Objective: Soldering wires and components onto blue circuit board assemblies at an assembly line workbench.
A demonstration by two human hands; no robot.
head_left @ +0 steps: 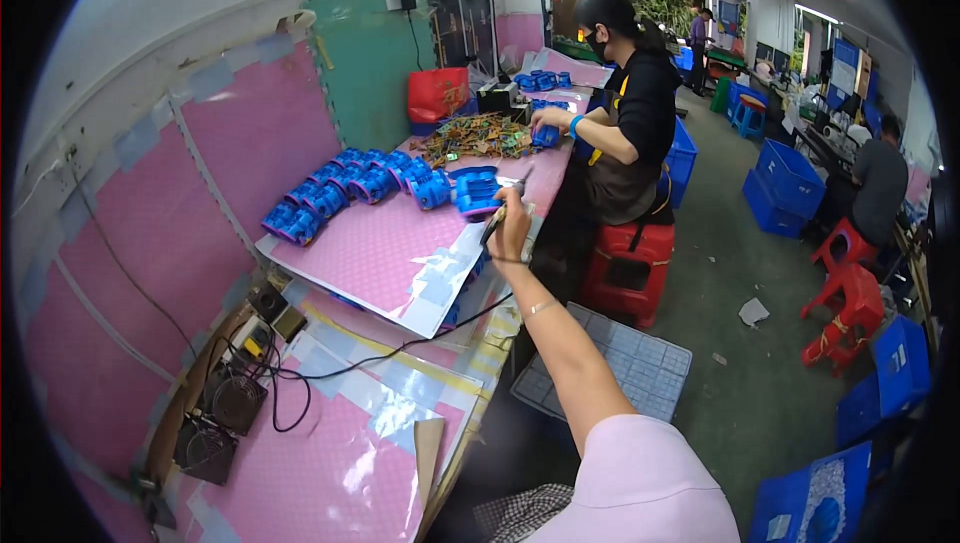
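Observation:
My right hand (511, 226) reaches far forward over the bench edge, my bare forearm and pale pink sleeve behind it. Its fingers are closed around a slim, dark-handled pointed tool that looks like a soldering iron (524, 181). Just beside the hand sits a blue plastic housing (476, 192), the end one of a group. More blue housings (325, 188) stand in rows to its left, on a pink-covered board (370, 263). Whether the tool touches the nearest housing I cannot tell. My left hand is out of view.
Small circuit boards (480, 137) lie heaped behind the housings, near a red bag (437, 93). A co-worker (635, 93) sits at the bench's far side. A black cord (400, 351) crosses the lower bench from small fans (232, 398). Red stools (628, 273) and blue crates (785, 183) stand on the floor.

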